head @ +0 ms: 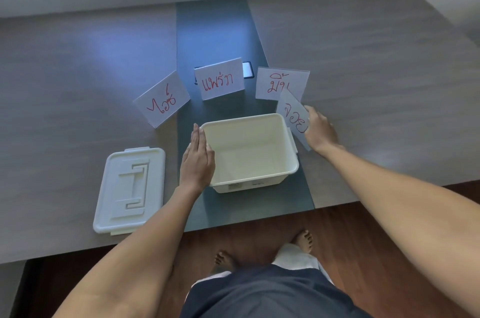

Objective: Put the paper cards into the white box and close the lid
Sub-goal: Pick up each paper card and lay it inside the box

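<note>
Just right of frame centre the white box (250, 151) sits open and empty on the dark strip of the table (78, 79); its lid (130, 190) lies flat at lower left, well apart from it. The left hand (198, 159) rests against the box's left wall, fingers straight and pressed together, gripping nothing. The right hand (320, 130) pinches the held card (293, 117) just beside the box's right rim; fingers clamp on its right edge, though how the thumb sits behind the paper is hard to make out.

That card is tilted, its long axis running from upper left down to lower right, red writing facing the camera; its lower corner hangs outside the rim. Three more cards lie above the box: the left card (162, 98) slanted with its long axis rising to the right; the middle card (219, 79) roughly level, partly covering a phone (248, 69); the right card (281, 82) nearly level, its lower corner overlapped by the held one.

Risks, as I judge them: the thin paper could bend or catch on the rim if swung in at this slant; a light pinch may let it slide free and land outside; the empty box could skid if the bracing hand lifts; sweeping up the middle card might drag the phone.
</note>
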